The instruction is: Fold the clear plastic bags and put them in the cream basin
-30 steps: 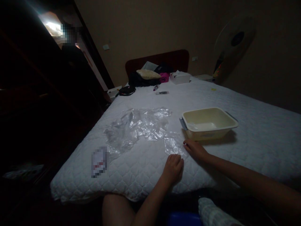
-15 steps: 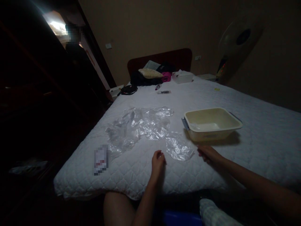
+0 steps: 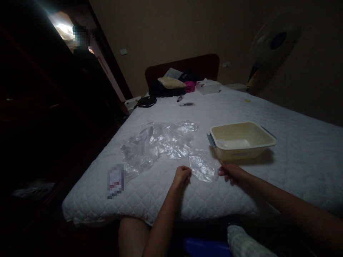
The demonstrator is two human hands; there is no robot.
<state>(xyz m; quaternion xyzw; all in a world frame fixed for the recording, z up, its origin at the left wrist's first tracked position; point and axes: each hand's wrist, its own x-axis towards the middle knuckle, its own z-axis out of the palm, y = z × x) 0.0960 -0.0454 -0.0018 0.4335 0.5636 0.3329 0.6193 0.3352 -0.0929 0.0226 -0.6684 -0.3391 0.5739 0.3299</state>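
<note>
A small clear plastic bag (image 3: 204, 166) lies flat near the front of the bed. At its left edge is my left hand (image 3: 182, 175), fingers curled in a pinch on the film. My right hand (image 3: 232, 173) pinches the opposite edge, just in front of a cream plastic basin (image 3: 235, 153) with grey handles. More crumpled clear plastic bags (image 3: 171, 141) spread out behind and to the left of the small one, overlapping each other. Inside the basin, a bit of clear plastic shows at the left end.
The quilted white bed (image 3: 150, 200) fills the middle. A blurred-out card or packet (image 3: 115, 181) lies at its left front. Toward the headboard are a black bag (image 3: 147, 102), a white box (image 3: 208, 86) and piled clothes. A fan (image 3: 277, 41) stands at right; a person (image 3: 89, 67) stands at left.
My left hand has moved right and up onto the bag's left edge. My right hand has shifted slightly left, closing on the right edge. The basin and other bags stay put.
</note>
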